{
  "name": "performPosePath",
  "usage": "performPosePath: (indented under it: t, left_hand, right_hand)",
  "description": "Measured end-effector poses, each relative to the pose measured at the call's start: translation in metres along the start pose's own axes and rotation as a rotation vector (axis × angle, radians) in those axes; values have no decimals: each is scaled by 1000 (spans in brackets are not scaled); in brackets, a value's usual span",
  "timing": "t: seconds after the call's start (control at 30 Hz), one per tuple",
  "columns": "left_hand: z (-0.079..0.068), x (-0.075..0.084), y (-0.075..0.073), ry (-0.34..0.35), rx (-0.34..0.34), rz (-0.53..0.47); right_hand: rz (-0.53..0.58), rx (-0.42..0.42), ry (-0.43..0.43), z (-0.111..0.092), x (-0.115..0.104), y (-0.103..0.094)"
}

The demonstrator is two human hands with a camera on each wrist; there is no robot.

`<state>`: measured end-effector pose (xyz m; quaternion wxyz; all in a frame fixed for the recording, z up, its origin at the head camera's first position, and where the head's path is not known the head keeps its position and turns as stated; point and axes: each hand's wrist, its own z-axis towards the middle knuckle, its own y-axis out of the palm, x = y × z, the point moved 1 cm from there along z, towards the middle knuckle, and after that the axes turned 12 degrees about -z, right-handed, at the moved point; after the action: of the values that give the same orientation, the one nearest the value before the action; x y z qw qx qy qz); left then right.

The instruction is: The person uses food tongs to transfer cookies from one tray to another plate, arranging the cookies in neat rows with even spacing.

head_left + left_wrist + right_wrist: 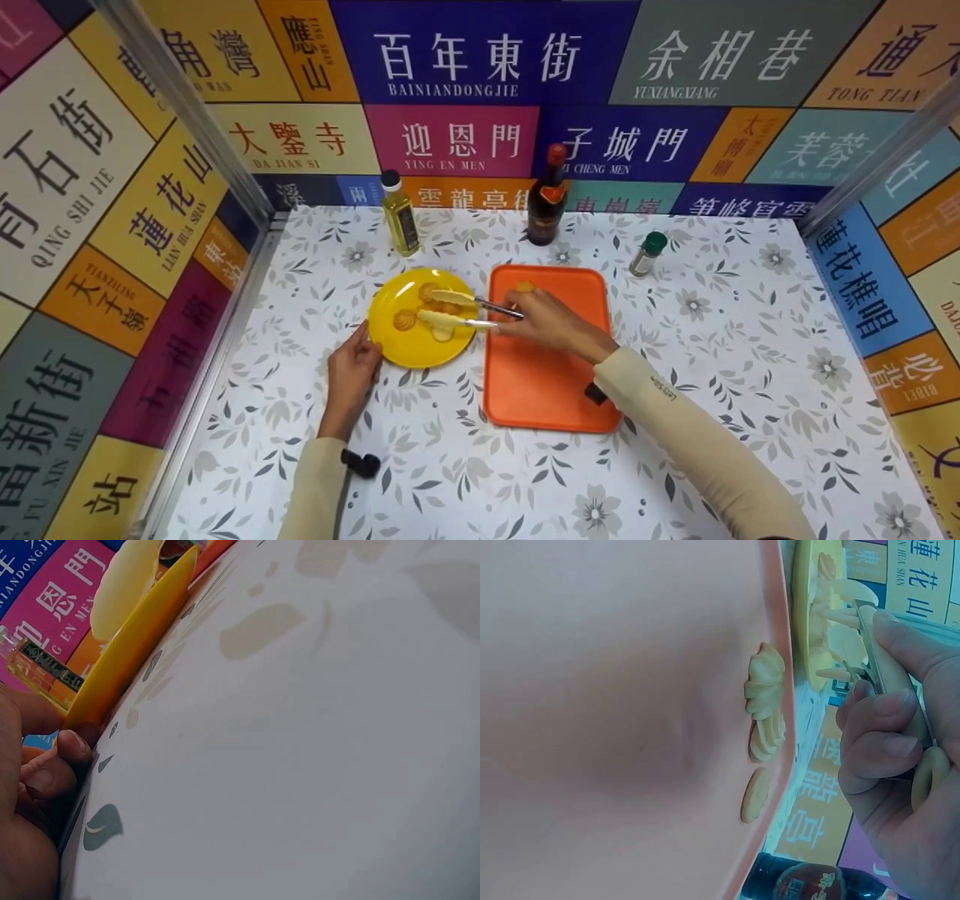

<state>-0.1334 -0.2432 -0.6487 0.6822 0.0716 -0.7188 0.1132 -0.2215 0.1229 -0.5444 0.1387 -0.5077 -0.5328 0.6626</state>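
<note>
My left hand (pixel 352 367) holds the near-left rim of a yellow plate (pixel 397 352); in the left wrist view its thumb and fingers pinch the plate's edge (pixel 112 682). Several round golden swirled cookies (pixel 405 320) lie on the plate. With my right hand (pixel 551 319) I grip metal tongs (pixel 885 664) with pale yellow tips, reaching left over the plate. The tips are spread apart among the cookies. Beneath my right forearm lies an orange tray (pixel 540 382). Three cookies (pixel 765 682) rest along the tray's far edge in the right wrist view, mostly hidden by my hand in the head view.
Behind the plate stands an oil bottle (pixel 403 221) with a black cap. A dark bottle (pixel 545 206) with a red top is behind the tray, and a small green-capped jar (pixel 648 255) stands to its right. Sign-printed walls (pixel 450 142) border the floral tabletop (pixel 465 480).
</note>
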Motion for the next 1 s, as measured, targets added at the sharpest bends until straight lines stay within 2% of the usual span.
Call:
performPosePath:
  t: [0.37,0.63,0.77,1.0]
  left_hand:
    - [-1,0,1,-9,4,7]
    - [-1,0,1,13,-3,-1]
    - [-1,0,0,21,-6,6]
    - [0,0,0,18,-6,4]
  right_hand:
    - [9,73,-48,-9,13,-4]
    - [35,101,-10,-20,23,-8]
    - [55,99,29,-24,26,-9]
    - [48,89,48,-29,31,-11]
